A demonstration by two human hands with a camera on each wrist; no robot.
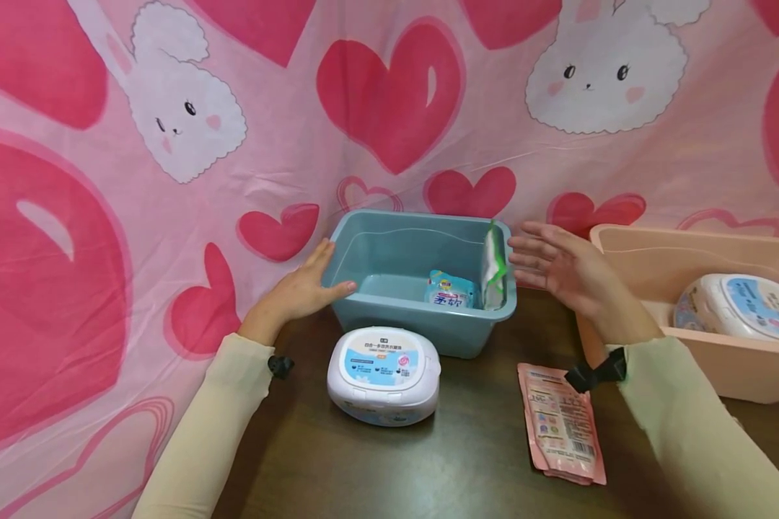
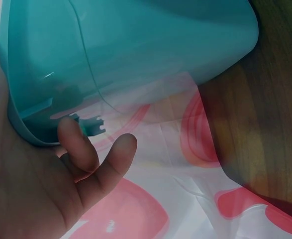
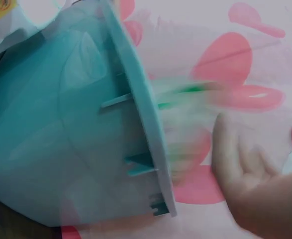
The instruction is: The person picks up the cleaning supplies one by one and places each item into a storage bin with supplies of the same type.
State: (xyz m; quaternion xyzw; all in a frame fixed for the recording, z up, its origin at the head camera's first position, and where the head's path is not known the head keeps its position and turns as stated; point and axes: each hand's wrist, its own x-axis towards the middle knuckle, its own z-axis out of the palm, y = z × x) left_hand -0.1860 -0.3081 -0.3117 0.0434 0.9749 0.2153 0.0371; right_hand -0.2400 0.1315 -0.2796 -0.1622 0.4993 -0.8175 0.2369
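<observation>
A blue-grey plastic bin point(image 1: 409, 322) stands against the cloth backdrop. My left hand point(image 1: 301, 287) lies along its left rim, fingers spread and thumb reaching over the front corner. In the left wrist view, the fingers of that hand are beside the bin's wall. Beyond the right rim, my right hand point(image 1: 561, 263) is raised with its fingers extended, holding nothing; it is blurred in the right wrist view. Inside the bin are a small blue pouch point(image 1: 451, 290) on the bottom and a white-and-green packet point(image 1: 493, 270) upright against the right wall.
A white lidded tub point(image 1: 383, 375) sits just in front of the bin. Nearer my right forearm lies a pink pouch point(image 1: 560, 427) on the brown table point(image 1: 467, 447). At the right stands a peach bin point(image 1: 694, 364) with a similar white tub point(image 1: 749, 306) inside.
</observation>
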